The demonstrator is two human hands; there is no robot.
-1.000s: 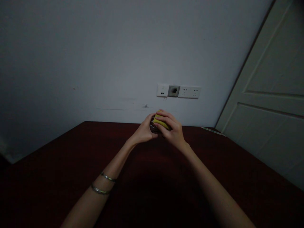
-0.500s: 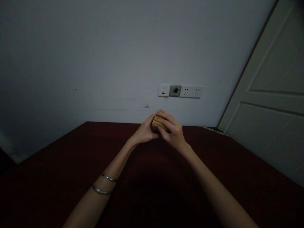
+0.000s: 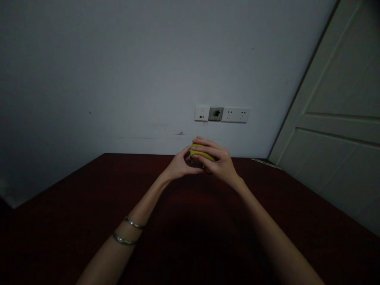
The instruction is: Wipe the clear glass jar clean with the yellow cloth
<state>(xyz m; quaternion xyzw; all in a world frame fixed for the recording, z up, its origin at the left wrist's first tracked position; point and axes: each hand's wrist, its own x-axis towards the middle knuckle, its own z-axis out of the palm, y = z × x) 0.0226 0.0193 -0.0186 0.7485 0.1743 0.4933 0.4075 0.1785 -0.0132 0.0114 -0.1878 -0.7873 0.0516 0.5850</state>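
Both my hands meet above the far end of a dark red table (image 3: 89, 221). My right hand (image 3: 218, 166) is closed over a yellow cloth or sponge (image 3: 199, 152), fingers pressed across its top. My left hand (image 3: 178, 168) is curled round a small dark object under the yellow piece; that object is mostly hidden and I cannot name it. Two thin silver bangles (image 3: 129, 231) sit on my left forearm.
A white wall stands just behind the table, with a strip of sockets and a switch (image 3: 222, 114). A pale panelled door (image 3: 341, 130) is at the right. A thin light strip (image 3: 264, 163) lies at the table's far right corner. The room is dim.
My right hand has turned slightly, its fingers now lying flatter across the yellow piece. The left hand and forearms have hardly moved.
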